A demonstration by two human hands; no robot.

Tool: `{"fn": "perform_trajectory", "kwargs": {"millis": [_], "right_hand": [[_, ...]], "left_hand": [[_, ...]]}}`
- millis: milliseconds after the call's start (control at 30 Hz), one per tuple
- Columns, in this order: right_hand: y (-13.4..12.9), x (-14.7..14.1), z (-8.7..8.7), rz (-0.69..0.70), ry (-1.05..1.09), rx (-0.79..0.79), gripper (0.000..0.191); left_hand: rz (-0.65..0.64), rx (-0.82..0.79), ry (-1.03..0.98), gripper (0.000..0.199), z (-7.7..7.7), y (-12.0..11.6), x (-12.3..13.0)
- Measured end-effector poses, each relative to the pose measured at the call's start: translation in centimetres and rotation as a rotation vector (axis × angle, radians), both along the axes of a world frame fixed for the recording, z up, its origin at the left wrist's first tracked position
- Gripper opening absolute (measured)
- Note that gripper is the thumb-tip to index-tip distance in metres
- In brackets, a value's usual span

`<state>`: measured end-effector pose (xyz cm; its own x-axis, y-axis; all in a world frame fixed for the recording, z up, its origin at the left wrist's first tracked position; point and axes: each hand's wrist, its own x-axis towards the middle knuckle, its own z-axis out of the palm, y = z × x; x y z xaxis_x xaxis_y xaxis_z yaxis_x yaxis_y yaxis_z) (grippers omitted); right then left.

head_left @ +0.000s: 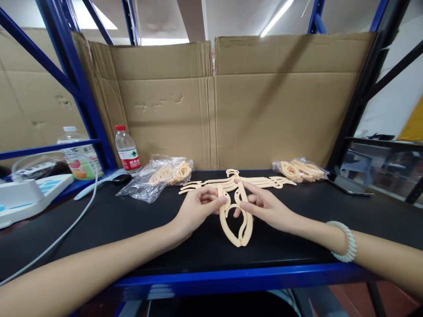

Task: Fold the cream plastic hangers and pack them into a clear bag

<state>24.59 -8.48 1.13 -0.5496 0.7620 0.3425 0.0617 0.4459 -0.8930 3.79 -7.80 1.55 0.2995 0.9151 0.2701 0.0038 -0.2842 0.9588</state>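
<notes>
A cream plastic folding hanger [250, 226], folded into a narrow loop, is held between my two hands over the black tabletop. My left hand [201, 206] pinches its left arm near the upper end. On the other side, my right hand [264, 206] grips the right arm, with the thumb in front and the index finger stretched along the top. Just behind, several unfolded cream hangers [211, 181] lie stacked flat, their hooks pointing to the back.
Plastic bags of cream hangers lie at the back left [170, 173] and back right [299, 170]. A red-capped water bottle [128, 149], a larger bottle [79, 154], a power strip [49, 193] and a white cable stand left. A phone-like device [350, 185] lies right. Cardboard [280, 101] closes the back.
</notes>
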Motion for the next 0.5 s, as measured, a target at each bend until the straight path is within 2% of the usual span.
{"fn": "perform_trajectory", "kwargs": {"millis": [233, 500], "right_hand": [[0.50, -0.68, -0.23, -0.153, -0.078, 0.108, 0.047], [0.22, -1.14, -0.25, -0.208, -0.050, 0.096, 0.042]], "left_hand": [[-0.003, 0.117, -0.017, 0.025, 0.24, 0.09, 0.12], [-0.053, 0.137, 0.000, 0.028, 0.17, 0.72, 0.21]]}}
